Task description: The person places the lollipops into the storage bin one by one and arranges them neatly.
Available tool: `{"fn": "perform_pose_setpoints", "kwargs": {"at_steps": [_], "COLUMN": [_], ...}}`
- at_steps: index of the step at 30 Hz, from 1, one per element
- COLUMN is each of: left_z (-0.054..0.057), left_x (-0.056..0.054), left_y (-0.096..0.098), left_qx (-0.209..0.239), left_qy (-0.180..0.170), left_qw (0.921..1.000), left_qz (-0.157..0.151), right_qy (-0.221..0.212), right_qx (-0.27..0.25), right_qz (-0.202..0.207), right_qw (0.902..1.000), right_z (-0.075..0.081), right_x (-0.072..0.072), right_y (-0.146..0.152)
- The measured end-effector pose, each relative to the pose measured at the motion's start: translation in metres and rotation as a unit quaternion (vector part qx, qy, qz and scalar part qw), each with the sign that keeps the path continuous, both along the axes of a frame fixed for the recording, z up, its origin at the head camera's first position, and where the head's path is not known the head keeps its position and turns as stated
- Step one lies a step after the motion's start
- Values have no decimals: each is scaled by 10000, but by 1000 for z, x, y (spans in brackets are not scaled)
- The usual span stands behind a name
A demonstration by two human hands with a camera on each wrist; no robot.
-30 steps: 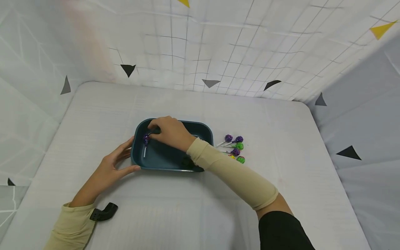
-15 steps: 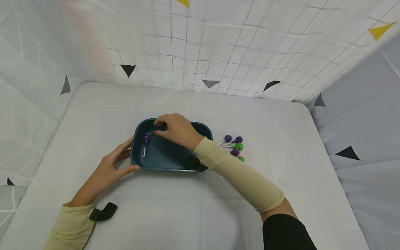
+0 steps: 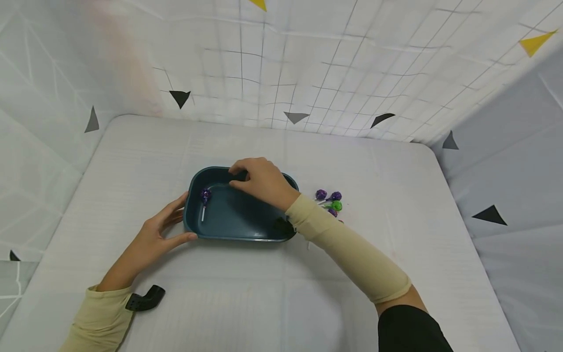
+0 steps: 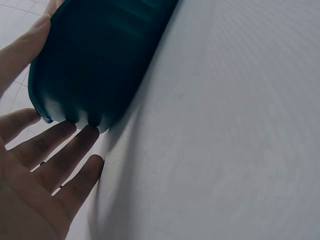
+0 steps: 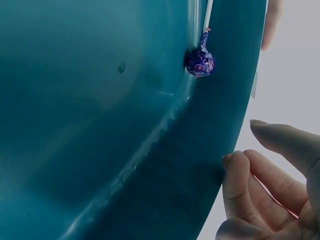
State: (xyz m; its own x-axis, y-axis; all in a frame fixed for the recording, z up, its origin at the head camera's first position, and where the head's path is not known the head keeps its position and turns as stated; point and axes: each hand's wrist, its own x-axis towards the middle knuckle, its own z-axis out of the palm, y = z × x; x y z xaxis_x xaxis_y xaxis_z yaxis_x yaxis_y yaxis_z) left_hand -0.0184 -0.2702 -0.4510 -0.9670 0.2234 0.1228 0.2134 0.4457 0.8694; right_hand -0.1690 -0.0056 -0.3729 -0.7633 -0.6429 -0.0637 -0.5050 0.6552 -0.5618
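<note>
A dark teal plastic tray (image 3: 233,215) sits on the white table. Inside it, by the left end, lies a purple-wrapped lollipop (image 3: 205,196) with a white stick; the right wrist view shows the lollipop (image 5: 200,63) against the tray wall. My left hand (image 3: 151,234) is at the tray's left end, its spread fingers (image 4: 60,142) touching the outside and the thumb at the near corner. Above the tray's far side is my right hand (image 3: 266,182), thumb and index finger apart, nothing between them. In the right wrist view, that hand (image 5: 272,182) overlaps the tray's rim.
Right of the tray lie several lollipops, among them a purple lollipop (image 3: 321,194) and a green lollipop (image 3: 336,205), partly hidden behind my right sleeve (image 3: 343,247). A black curved piece (image 3: 146,298) sticks out at my left sleeve. A white wall sheet (image 3: 272,68) stands behind the table.
My right hand has drawn back to the right from the lollipop at the tray's left end, leaving it lying there. Its sleeve covers more of the loose lollipops. My left hand has stayed put.
</note>
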Motion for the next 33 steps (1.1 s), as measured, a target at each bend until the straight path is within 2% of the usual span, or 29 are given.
{"fn": "perform_pose_setpoints", "kwargs": {"at_steps": [7,22,33], "left_z": [-3,-2,-4], "left_x": [-1,-2,-1], "left_y": [0,0,0], "left_qx": [30,19,-23], "left_qy": [49,121,149], "left_qw": [10000,9999,9999], "left_qz": [-11,1,17], "right_qy": [178,363,338], "right_qx": [-82,-189,-344], "right_qz": [-42,-400,-710], "right_qw": [9998,9984,9963], "right_z": [5,16,20], "right_x": [1,0,-1], "right_y": [13,41,65]}}
